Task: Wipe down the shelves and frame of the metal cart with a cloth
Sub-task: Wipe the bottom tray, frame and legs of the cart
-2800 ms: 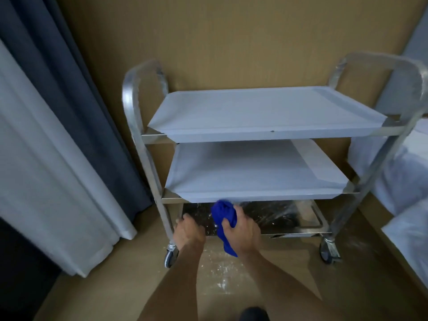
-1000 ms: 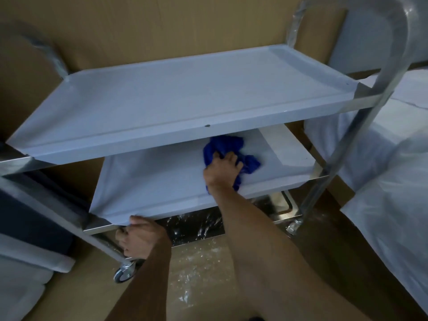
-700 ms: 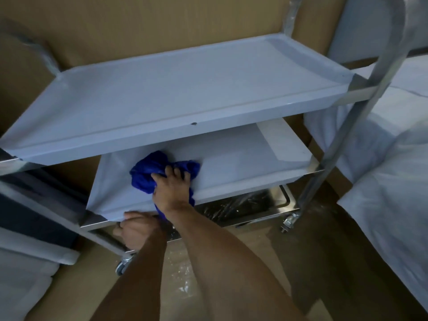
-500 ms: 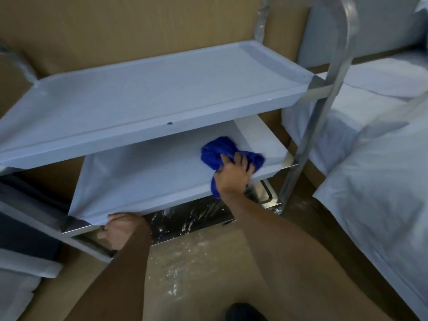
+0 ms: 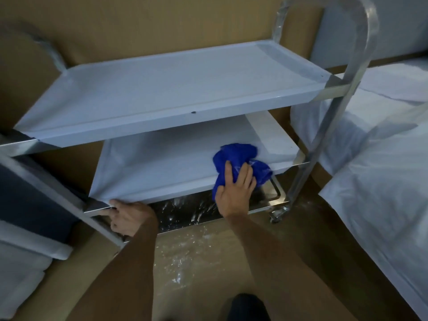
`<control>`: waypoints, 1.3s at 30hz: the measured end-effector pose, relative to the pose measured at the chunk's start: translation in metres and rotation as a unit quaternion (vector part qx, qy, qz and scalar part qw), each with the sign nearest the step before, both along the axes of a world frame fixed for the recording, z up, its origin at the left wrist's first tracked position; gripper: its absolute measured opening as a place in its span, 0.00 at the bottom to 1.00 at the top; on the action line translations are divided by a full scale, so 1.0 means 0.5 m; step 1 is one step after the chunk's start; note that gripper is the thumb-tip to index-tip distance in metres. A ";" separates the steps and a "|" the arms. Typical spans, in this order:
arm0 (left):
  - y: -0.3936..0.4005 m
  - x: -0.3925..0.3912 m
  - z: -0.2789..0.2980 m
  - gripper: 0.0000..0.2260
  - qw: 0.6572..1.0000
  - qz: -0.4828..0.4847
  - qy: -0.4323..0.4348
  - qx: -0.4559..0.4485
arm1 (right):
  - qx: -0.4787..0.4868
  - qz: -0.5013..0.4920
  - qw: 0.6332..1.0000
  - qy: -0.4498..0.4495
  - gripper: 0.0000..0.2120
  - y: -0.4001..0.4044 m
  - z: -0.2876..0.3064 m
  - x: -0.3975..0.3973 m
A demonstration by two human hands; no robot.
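Note:
A three-tier metal cart (image 5: 333,117) stands against a tan wall. Its top shelf (image 5: 176,89) and middle shelf (image 5: 162,167) look pale blue-white; the bottom shelf (image 5: 185,212) is shiny bare metal. A crumpled blue cloth (image 5: 238,158) lies on the right front part of the middle shelf. My right hand (image 5: 234,193) presses down on the cloth with fingers spread over it. My left hand (image 5: 127,216) grips the cart's left front frame at the middle shelf's corner.
White bedding (image 5: 382,181) crowds the cart's right side. A dark curtain (image 5: 27,198) and white fabric (image 5: 20,258) sit at the left. The brown floor (image 5: 196,262) in front carries pale smears. A caster wheel (image 5: 276,216) shows at the cart's right front leg.
My right hand has swept the cloth across the middle shelf, left then back to the right front edge. My left hand stays on the left frame.

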State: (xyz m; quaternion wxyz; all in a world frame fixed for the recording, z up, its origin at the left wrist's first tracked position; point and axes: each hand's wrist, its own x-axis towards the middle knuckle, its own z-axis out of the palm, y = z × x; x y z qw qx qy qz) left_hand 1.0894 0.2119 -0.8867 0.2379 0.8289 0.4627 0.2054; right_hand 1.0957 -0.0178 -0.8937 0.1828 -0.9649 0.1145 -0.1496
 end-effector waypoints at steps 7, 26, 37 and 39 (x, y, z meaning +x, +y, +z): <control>0.078 -0.072 0.029 0.23 0.998 -0.009 -0.057 -0.015 | -0.119 0.149 0.981 0.018 0.35 0.103 0.024 0.000; 0.325 -0.089 0.044 0.12 0.952 -0.114 -0.227 -0.172 | -0.141 0.303 0.942 -0.020 0.35 0.653 0.014 -0.040; 0.309 -0.074 0.067 0.14 0.986 -0.048 -0.047 -0.152 | -0.060 0.230 0.971 -0.001 0.39 0.477 0.003 -0.048; 0.301 -0.077 0.068 0.15 0.987 -0.028 -0.054 -0.151 | -0.060 0.190 0.980 0.000 0.39 0.381 0.000 -0.043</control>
